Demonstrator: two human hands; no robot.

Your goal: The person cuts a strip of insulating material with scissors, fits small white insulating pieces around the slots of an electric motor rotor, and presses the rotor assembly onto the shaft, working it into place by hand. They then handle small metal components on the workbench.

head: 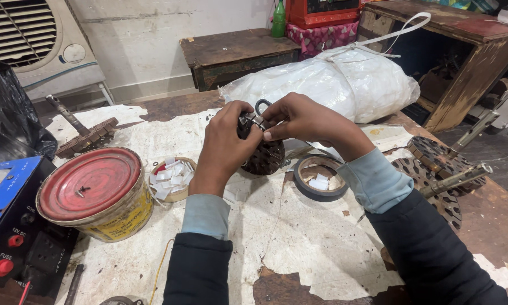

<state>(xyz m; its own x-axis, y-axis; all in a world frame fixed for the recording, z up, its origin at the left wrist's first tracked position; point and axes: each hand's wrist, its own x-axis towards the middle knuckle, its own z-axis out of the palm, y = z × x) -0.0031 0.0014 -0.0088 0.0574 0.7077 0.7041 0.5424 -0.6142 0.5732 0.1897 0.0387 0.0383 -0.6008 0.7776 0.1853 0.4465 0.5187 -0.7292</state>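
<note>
Head camera looks steeply down, close over the workbench [299,248].

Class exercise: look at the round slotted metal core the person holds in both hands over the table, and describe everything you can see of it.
The slotted metal core is a dark, rusty-brown disc with slots cut round its edge, like a laminated motor part. It stands on edge, its lower rim at the paper-covered table. The left hand wraps its left side; the right hand pinches pale strips at its top, where a dark wire loop rises. Most of its face is hidden.
</note>
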